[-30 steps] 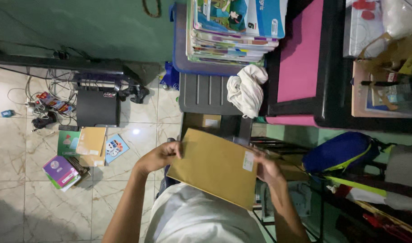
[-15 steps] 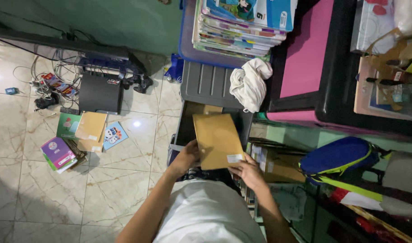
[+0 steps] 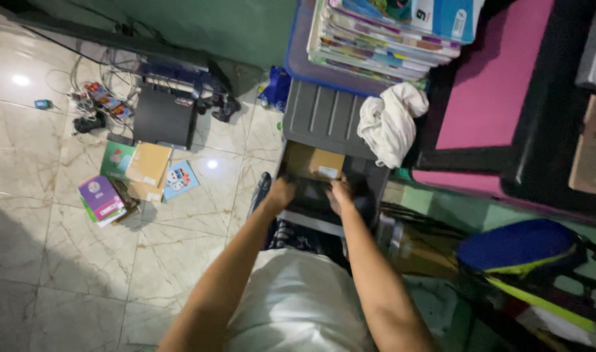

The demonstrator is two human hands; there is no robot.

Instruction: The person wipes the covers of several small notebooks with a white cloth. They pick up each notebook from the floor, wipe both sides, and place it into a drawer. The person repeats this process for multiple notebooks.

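Cardboard box [image 3: 314, 163], flat and brown with a white label, had come down from chest height, where both hands held it a second earlier, and now lay inside the open grey drawer [image 3: 324, 179] below the grey plastic lid. That change suggested the box was being put away, nearly seated in the drawer. Left hand [image 3: 281, 193] and right hand [image 3: 340, 190] rested at the near edge of the box, at the drawer's front; whether the fingers gripped it or merely pressed on it could not be told. One white cloth [image 3: 390, 120] lay on the lid just right of the drawer. One stack of books [image 3: 389, 32] stood beyond the drawer. Left of the drawer, on the tiled floor [image 3: 63, 261], sat one loose pile of booklets [image 3: 131, 179] and one black box [image 3: 162, 118]. One blue bag [image 3: 523, 246] lay right of the drawer.
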